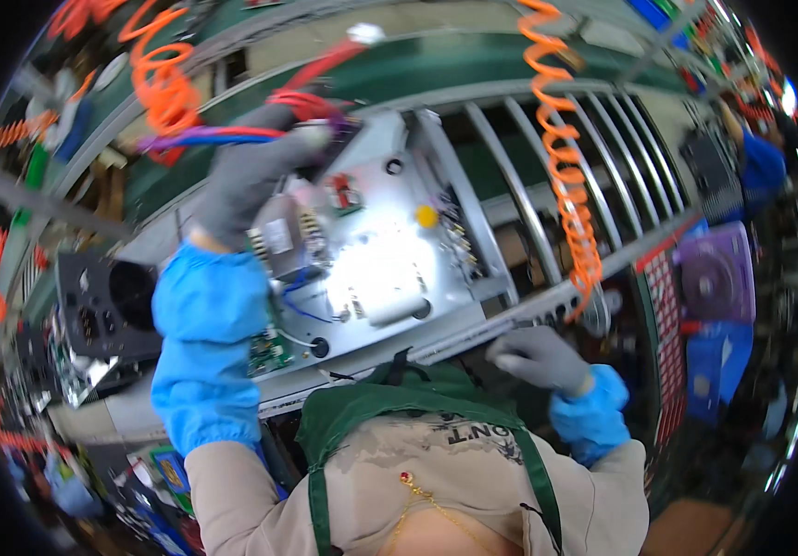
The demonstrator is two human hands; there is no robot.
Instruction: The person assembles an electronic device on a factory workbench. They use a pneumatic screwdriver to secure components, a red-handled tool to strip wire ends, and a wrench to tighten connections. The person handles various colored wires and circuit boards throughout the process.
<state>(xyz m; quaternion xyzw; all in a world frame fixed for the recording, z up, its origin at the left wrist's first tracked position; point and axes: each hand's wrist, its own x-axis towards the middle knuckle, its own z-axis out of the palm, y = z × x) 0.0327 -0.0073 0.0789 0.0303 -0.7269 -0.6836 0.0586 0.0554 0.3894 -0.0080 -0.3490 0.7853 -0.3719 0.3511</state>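
Note:
My left hand (255,176), in a grey glove and blue sleeve cover, reaches over the far left of a metal chassis (371,278). Its fingers close round a bundle of red, blue and purple wires (301,102), blurred by motion. A white connector (364,34) ends the red wires. Below that hand, the chassis carries a transformer-like block (278,236), a small red part (343,192) and a green circuit board (271,352). My right hand (547,357), gloved too, hovers near the chassis's front right with fingers curled; whatever they may hold is hidden.
Metal rollers (528,185) of a conveyor run right of the chassis. Orange coiled hoses (561,148) hang over the bench. A black panel with a round hole (107,306) stands at left. Purple (718,269) and blue bins (718,361) stand right, near another person's blue sleeve (762,167).

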